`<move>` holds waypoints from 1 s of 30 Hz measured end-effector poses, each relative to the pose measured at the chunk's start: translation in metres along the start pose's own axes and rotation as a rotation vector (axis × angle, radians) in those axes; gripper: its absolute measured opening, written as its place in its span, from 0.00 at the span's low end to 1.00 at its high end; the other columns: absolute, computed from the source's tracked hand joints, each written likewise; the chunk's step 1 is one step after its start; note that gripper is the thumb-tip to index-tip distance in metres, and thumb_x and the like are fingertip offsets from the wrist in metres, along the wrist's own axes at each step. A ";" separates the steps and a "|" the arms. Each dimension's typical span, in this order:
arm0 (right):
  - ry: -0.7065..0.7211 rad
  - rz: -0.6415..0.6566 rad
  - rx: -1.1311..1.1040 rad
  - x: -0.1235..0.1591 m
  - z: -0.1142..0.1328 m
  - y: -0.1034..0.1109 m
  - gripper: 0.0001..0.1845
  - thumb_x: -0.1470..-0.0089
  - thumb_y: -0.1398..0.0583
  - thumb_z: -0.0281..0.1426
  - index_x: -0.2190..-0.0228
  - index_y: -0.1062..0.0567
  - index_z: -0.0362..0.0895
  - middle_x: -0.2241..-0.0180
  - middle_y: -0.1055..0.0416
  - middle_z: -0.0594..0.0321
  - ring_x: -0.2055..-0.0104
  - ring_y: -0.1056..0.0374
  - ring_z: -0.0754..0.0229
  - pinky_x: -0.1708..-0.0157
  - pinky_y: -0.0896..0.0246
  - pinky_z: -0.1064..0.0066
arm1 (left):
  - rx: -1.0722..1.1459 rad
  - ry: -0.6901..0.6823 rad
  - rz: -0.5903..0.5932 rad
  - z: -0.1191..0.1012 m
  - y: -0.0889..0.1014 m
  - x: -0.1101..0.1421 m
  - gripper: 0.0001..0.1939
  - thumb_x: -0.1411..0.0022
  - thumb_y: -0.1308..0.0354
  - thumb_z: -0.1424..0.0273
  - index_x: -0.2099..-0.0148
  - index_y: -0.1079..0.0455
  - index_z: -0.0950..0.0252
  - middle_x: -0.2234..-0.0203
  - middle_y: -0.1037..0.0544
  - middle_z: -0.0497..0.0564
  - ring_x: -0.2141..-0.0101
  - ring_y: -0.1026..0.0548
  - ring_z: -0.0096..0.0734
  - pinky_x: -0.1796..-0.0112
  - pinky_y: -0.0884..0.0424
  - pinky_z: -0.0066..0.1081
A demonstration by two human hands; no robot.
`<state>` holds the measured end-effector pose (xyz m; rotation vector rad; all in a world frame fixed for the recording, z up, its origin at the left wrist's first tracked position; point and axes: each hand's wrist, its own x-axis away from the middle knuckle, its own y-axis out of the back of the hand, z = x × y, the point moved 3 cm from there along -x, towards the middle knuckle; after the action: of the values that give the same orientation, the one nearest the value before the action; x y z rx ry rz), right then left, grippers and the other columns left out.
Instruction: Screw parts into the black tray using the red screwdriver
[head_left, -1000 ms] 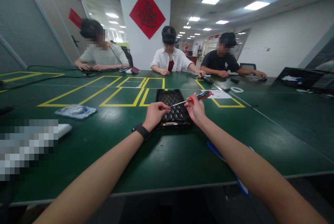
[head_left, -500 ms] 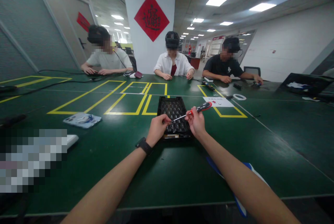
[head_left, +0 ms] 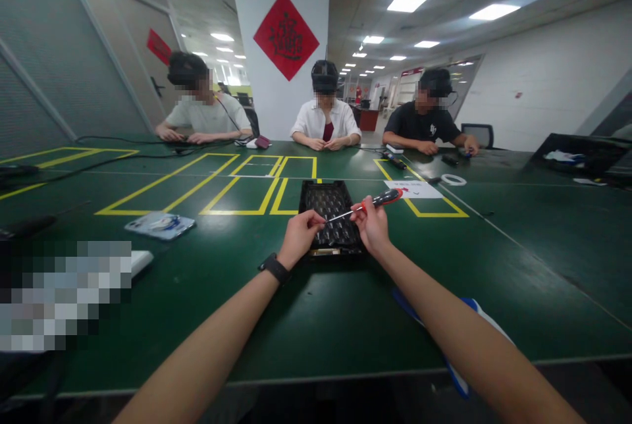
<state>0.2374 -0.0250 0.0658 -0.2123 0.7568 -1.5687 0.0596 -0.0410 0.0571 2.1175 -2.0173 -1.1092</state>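
My right hand (head_left: 372,226) grips a screwdriver (head_left: 385,199) with a black and red handle, its shaft slanting down to the left. The fingers of my left hand (head_left: 300,236) are pinched together at the screwdriver's tip; whatever they hold there is too small to make out. Beneath both hands lies a black tray (head_left: 316,188) with rows of small pockets. A light-coloured strip shows at its near edge. My wrists rest close to the tray's near corners.
Left of me on the green table (head_left: 276,325) lie a phone (head_left: 160,224) and a pixelated pale object (head_left: 69,292). A white paper (head_left: 419,190) and a tape roll (head_left: 453,180) are at the right. Under my right forearm is a blue-and-white item (head_left: 474,309). Several people sit opposite.
My hands and the screwdriver have barely moved, and the view has shifted slightly. Across the table, the middle person's hands have come together; the right person's outstretched hand has drawn inward.
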 end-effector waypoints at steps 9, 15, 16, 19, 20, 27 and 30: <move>-0.008 -0.023 -0.002 0.000 -0.002 0.002 0.17 0.52 0.41 0.43 0.71 0.39 0.45 0.79 0.29 0.68 0.81 0.35 0.69 0.79 0.37 0.78 | 0.048 -0.022 0.021 0.005 -0.003 0.000 0.05 0.47 0.45 0.72 0.67 0.30 0.65 0.74 0.25 0.48 0.72 0.28 0.27 0.68 0.35 0.28; 0.005 -0.005 0.002 0.000 -0.002 0.002 0.16 0.52 0.41 0.43 0.71 0.38 0.44 0.79 0.29 0.68 0.81 0.35 0.69 0.79 0.37 0.78 | 0.051 -0.005 0.023 0.002 -0.003 -0.002 0.14 0.46 0.48 0.75 0.56 0.31 0.65 0.71 0.24 0.49 0.69 0.27 0.28 0.64 0.33 0.29; 0.006 -0.009 0.001 0.000 -0.002 0.002 0.16 0.52 0.40 0.42 0.71 0.38 0.45 0.79 0.29 0.68 0.81 0.35 0.69 0.79 0.36 0.78 | 0.057 0.008 0.021 0.002 -0.003 -0.002 0.15 0.47 0.48 0.76 0.56 0.31 0.65 0.71 0.23 0.50 0.69 0.27 0.28 0.64 0.33 0.30; 0.004 -0.007 -0.003 -0.001 -0.003 0.003 0.16 0.52 0.40 0.42 0.71 0.38 0.45 0.78 0.29 0.68 0.81 0.35 0.69 0.79 0.36 0.78 | 0.099 0.028 0.026 0.002 -0.003 -0.002 0.16 0.51 0.44 0.76 0.57 0.32 0.66 0.70 0.24 0.50 0.70 0.27 0.28 0.65 0.32 0.29; 0.005 -0.002 -0.003 -0.001 -0.003 0.003 0.16 0.52 0.40 0.42 0.71 0.38 0.45 0.78 0.29 0.68 0.81 0.35 0.69 0.79 0.36 0.78 | 0.117 0.026 0.029 0.002 -0.003 -0.002 0.16 0.51 0.43 0.75 0.57 0.33 0.67 0.71 0.24 0.50 0.70 0.27 0.28 0.66 0.32 0.29; 0.020 0.024 0.011 0.000 -0.004 0.002 0.15 0.52 0.40 0.41 0.70 0.38 0.44 0.78 0.29 0.68 0.80 0.34 0.69 0.78 0.36 0.77 | 0.165 0.017 0.047 0.002 -0.003 -0.001 0.19 0.53 0.38 0.71 0.56 0.35 0.66 0.74 0.26 0.48 0.72 0.27 0.26 0.67 0.31 0.29; 0.016 0.022 0.017 0.001 -0.003 0.001 0.16 0.53 0.40 0.41 0.70 0.38 0.45 0.78 0.29 0.68 0.80 0.34 0.69 0.78 0.36 0.77 | 0.165 0.039 0.039 0.001 -0.004 -0.001 0.22 0.55 0.36 0.68 0.57 0.34 0.66 0.75 0.26 0.47 0.74 0.28 0.26 0.68 0.32 0.29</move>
<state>0.2368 -0.0246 0.0627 -0.1780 0.7557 -1.5571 0.0626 -0.0383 0.0547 2.1432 -2.1928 -0.9189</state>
